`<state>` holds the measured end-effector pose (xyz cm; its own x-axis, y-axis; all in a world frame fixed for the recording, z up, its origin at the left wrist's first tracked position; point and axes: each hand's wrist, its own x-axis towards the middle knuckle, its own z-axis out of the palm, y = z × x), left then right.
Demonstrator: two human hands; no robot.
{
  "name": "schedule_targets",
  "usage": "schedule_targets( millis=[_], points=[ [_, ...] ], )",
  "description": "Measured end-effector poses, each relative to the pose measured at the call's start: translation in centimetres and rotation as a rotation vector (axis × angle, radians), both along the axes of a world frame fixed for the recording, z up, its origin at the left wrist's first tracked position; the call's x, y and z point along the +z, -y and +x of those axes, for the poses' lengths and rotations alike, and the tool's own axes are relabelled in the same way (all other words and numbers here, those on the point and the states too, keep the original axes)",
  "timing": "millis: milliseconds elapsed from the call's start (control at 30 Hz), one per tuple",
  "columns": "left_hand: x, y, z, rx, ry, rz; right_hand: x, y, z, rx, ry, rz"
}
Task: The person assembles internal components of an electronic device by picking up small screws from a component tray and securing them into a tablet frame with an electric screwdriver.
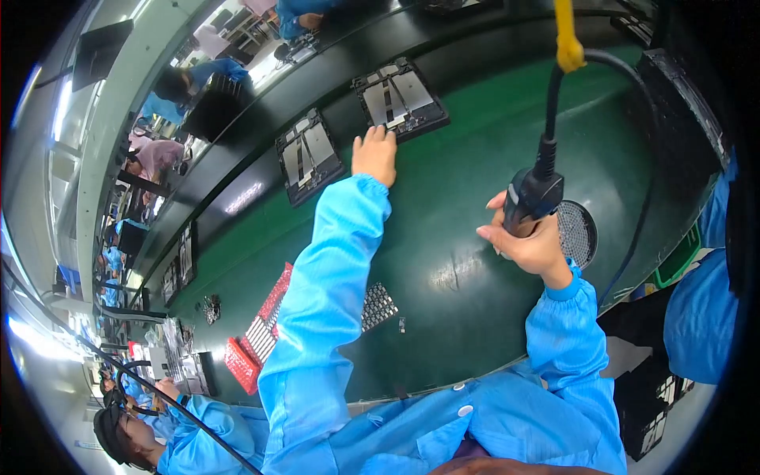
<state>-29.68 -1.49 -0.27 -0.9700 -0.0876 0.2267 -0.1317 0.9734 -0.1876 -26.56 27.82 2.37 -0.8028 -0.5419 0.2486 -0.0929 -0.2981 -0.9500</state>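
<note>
Tool [538, 190], black and corded, is grasped in the right hand [532, 244] above the green surface [447, 214]. The left hand [375, 158] extends its fingers to the near edge of an open flat device [413, 93]; contact or grip cannot be determined. This device lies toward the surface's far side, beside a second open device [321, 145].

Bright blue jacket [507, 423] with a slight sheen, loose wrinkled left sleeve [321, 301], matching right sleeve [564, 332], snugly gathered cuffs [370, 184], two round white buttons [465, 411], folded collar [442, 440], bare left hand [375, 157], bare right hand [537, 247]
</note>
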Motion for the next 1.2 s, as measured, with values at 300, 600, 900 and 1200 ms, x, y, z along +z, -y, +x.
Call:
schedule_targets(
  millis=[300, 600, 900, 1200],
  points=[
    [0.8, -0.4, -4.0, 0.122, 0.102, -0.036, 0.2, -0.2, 0.0, 0.002, 0.049, 0.021],
    [3.2, -7.9, 8.0, -0.169, -0.338, 0.141, 0.1, -1.0, -1.5, -0.259, -0.063, 0.071],
    [0.3, -17.1, 20.6, -0.258, -0.249, 0.466, 1.3, -2.5, -2.7, -0.441, -0.222, 0.004],
    [-0.5, -13.5, 26.2, -0.044, -0.307, 0.607, 0.9, -2.1, -1.1, -0.352, -0.231, 0.038]
  ],
)
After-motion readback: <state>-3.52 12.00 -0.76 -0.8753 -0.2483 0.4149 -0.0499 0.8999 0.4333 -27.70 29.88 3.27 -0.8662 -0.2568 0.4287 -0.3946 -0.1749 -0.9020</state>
